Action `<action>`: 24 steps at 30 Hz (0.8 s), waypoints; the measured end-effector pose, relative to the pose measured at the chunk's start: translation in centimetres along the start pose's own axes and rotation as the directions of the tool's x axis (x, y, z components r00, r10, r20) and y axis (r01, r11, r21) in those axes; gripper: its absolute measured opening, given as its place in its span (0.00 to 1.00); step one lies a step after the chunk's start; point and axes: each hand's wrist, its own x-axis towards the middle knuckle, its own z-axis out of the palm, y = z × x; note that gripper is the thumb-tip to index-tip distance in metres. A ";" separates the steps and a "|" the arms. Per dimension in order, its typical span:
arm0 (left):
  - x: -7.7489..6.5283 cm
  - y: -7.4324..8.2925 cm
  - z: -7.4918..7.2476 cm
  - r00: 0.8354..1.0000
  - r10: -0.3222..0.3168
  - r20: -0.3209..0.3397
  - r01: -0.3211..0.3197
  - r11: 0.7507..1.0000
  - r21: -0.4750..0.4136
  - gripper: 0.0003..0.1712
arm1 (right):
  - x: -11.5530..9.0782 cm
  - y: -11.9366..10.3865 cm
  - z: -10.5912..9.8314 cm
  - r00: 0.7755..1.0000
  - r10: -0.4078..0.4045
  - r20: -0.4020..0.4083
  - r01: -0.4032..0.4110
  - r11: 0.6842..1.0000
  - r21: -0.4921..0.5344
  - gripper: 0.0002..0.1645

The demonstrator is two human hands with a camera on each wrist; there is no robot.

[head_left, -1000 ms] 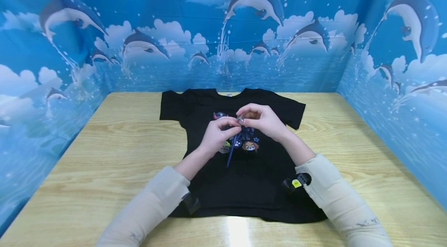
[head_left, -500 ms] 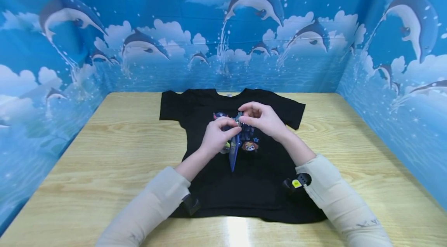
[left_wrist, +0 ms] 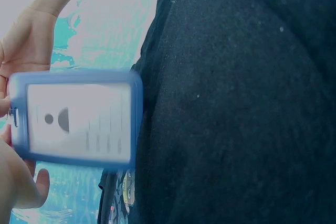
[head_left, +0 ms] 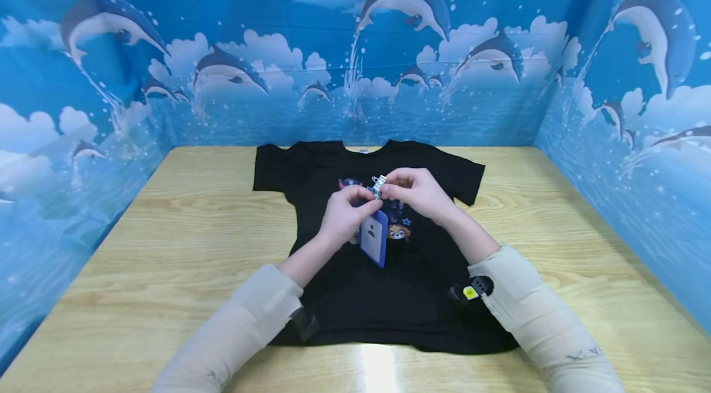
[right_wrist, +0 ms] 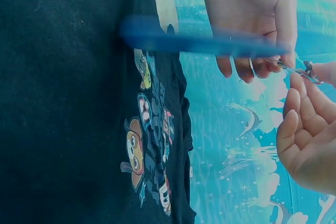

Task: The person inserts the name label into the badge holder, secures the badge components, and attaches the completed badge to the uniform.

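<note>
A blue-framed badge holder hangs below my hands over a black T-shirt. Its white card with a dark person icon and printed lines faces the left wrist view, where the holder looks slightly blurred. A silver metal clip joins its top. My left hand pinches the lower end of that clip between thumb and fingers. From the other side, my right hand pinches the clip's upper part. The right wrist view has the holder edge-on, with the clip between both sets of fingertips.
The T-shirt lies spread out, neckline away from me, with cartoon dogs printed on its chest. Beneath it is a light wooden table. Blue dolphin-print curtains enclose the back and sides.
The badge holder has turned from edge-on to show its card face. The clip has turned too and shows more plainly between the fingers. Both hands stay in nearly the same place.
</note>
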 end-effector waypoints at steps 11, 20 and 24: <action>0.1 0.0 0.0 0.998 -0.067 -0.020 0.067 0.998 -0.016 0.09 | 0.0 0.0 0.0 1.000 -0.002 -0.005 0.002 1.000 -0.005 0.13; 0.2 0.0 0.0 0.997 -0.074 -0.009 0.073 0.995 -0.066 0.08 | 0.1 -0.2 0.1 1.000 0.019 -0.012 -0.019 1.000 0.008 0.12; 0.2 0.0 0.0 0.998 -0.066 -0.005 0.065 0.995 -0.079 0.08 | 0.0 -0.3 0.0 1.000 0.027 -0.016 -0.026 0.999 0.037 0.12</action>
